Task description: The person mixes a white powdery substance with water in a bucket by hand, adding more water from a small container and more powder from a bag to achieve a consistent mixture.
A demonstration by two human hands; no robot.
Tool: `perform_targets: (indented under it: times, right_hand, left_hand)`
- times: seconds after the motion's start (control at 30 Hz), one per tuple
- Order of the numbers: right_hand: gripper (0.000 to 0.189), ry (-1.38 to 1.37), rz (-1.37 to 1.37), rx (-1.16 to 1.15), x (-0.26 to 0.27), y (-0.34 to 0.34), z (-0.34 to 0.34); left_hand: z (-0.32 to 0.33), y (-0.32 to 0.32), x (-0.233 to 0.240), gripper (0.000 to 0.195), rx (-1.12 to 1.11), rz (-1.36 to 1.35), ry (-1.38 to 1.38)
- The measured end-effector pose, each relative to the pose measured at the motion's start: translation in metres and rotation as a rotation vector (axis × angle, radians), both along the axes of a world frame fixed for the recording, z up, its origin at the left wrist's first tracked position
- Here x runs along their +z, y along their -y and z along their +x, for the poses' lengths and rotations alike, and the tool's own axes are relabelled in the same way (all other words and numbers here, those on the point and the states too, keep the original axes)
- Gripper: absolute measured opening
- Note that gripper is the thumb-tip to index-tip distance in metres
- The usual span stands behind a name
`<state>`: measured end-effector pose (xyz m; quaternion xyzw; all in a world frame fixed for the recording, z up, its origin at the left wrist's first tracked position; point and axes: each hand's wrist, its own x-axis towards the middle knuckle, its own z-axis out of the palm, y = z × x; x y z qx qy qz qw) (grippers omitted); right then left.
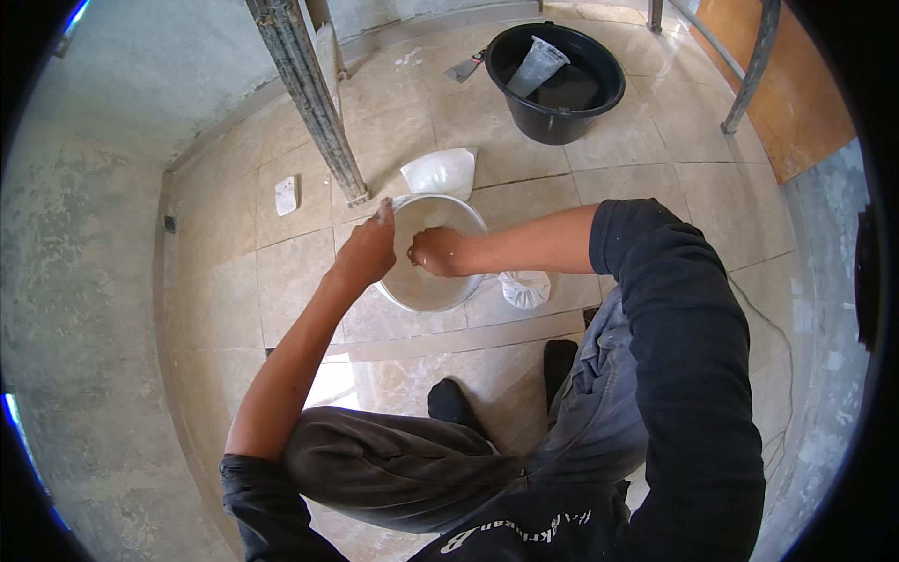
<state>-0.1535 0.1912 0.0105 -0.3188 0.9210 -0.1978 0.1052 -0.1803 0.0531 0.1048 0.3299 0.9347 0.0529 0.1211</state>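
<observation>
A round white bucket stands on the tiled floor in front of me, with pale, cloudy contents. My left hand is closed on the bucket's left rim, with a pale smear on a fingertip. Inside the bucket's opening is my right hand, its fingers curled; whether it holds something is hidden. Just behind the bucket lies a white plastic bag with white material in it. A smaller white bag, gathered in folds, sits to the right, below my right forearm.
A black tub holds dark liquid and a cloudy plastic container. Beside it lies a putty knife. A stained metal post stands behind my left hand. A small white block lies left. A cable runs along the right wall.
</observation>
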Motion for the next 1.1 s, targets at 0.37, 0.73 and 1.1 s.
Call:
perform_targets:
  times: [0.37,0.73,1.1]
  right_hand:
    - [0.017,0.353,-0.719,-0.139,0.006,0.001,-0.003]
    - [0.020,-0.137,0.051,0.002,0.010,0.005,-0.018]
    - [0.015,0.210,-0.524,-0.037,-0.007,0.007,-0.013]
  left_hand:
    - [0.006,-0.004,0.003,0.057,0.047,0.053,0.019]
    - [-0.004,0.003,0.002,0.061,0.069,-0.059,0.026]
    - [0.006,-0.008,0.006,0.059,0.071,-0.014,0.054]
